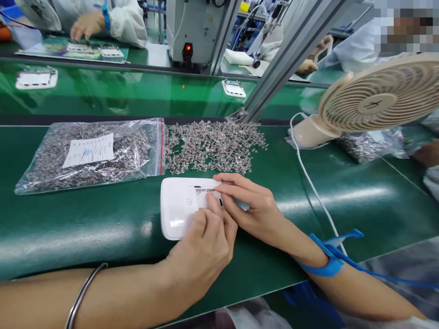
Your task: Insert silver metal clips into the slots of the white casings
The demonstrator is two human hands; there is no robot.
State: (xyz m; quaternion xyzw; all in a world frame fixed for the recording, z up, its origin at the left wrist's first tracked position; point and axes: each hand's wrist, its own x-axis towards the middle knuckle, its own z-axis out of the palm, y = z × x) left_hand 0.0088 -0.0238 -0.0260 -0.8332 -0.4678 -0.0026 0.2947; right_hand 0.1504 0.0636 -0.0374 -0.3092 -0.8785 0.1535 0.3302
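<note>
A white plastic housing with rounded corners lies on the green work surface. Its recessed compartment shows small metal pieces along the upper edge. My left hand is curled over the front right part of the housing, one fingertip reaching into the recess; what its fingers press or pinch is hidden. My right hand holds the housing's right end, fingertips at the upper edge of the recess. Just behind the housing spreads a heap of small metal contact pieces.
A labelled zip bag of metal pieces lies left of the heap. At right stand a beige fan and its white cable. Behind, white housings sit on a green belt, with co-workers' hands beyond a metal post.
</note>
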